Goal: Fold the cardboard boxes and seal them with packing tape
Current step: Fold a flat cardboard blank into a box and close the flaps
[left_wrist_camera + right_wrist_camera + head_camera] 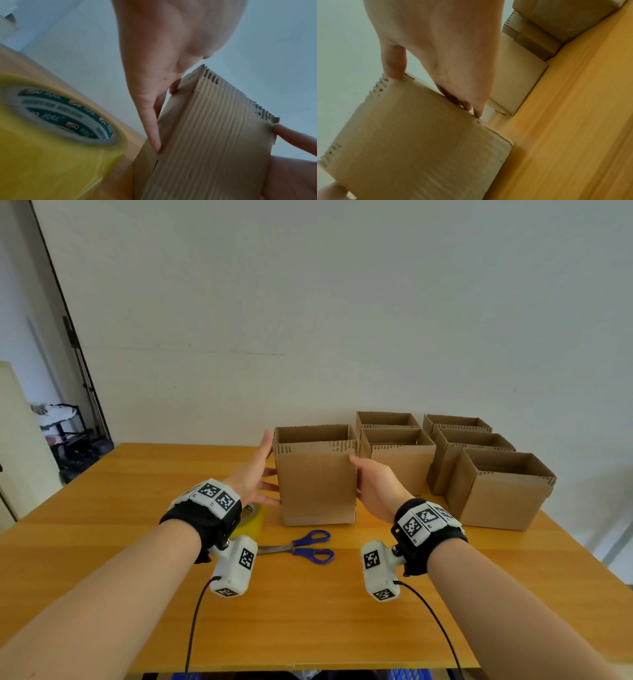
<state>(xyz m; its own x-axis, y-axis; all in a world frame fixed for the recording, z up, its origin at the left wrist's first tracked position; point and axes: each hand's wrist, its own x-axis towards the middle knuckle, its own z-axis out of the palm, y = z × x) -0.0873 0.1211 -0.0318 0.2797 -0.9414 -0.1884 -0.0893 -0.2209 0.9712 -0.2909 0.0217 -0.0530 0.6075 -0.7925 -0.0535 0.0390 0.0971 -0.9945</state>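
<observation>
Nearby, on the wooden table [102, 542], lay blue scissors [310, 546]. Just behind, partly hidden by the left wrist, sat a yellow tape roll [51, 135]. Then stood an open-topped cardboard box [317, 477], upright on the table, pressed between two hands. Left hand [255, 474] flat against the left side, fingers straight. Right hand [375, 484] flat on the right side, thumb up at the top corner. Farther back, to the right, were five more open boxes [500, 487], packed close together by the white wall [342, 302].

Tape roll [254, 520] mostly hidden behind left wrist camera [235, 565]. Scissors [301, 546] blade tips covered likewise. Right hand [376, 487] fingers hidden behind box [317, 481].
</observation>
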